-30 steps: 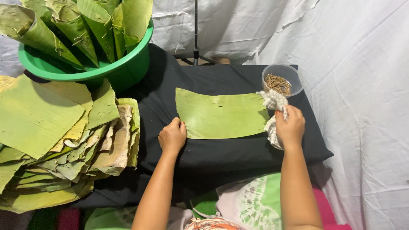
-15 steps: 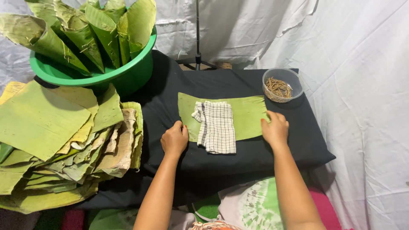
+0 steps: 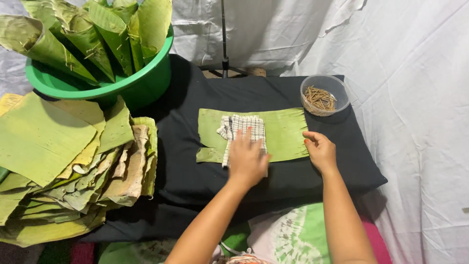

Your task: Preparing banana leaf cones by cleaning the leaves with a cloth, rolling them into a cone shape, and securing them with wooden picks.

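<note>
Draped over everything at the back and right, a white sheet [image 3: 400, 73]; in front of it, a bench [image 3: 195, 186] covered in black cloth

Heaped at the bench's left edge, a stack of flat banana leaves [image 3: 63, 161], green on top, browned and torn lower down

Standing at the back left corner, a green plastic basin [image 3: 141, 80] stuffed with rolled leaves [image 3: 97, 34]

Laid flat in the middle of the bench, long side running left to right, a rectangular cut leaf [image 3: 283, 132]

Spread on the leaf's left half, a checked cloth [image 3: 242, 128], white with dark lines

Pressed palm-down on the near end of that cloth, fingers spread flat, gripping nothing: left hand [image 3: 247, 159]

Resting at the leaf's near right corner, fingers loosely curled and touching its edge, empty: right hand [image 3: 320, 149]

Placed near the back right corner, just beyond the leaf, a small clear bowl [image 3: 324, 93] holding thin brown sticks [image 3: 320, 99]
</note>
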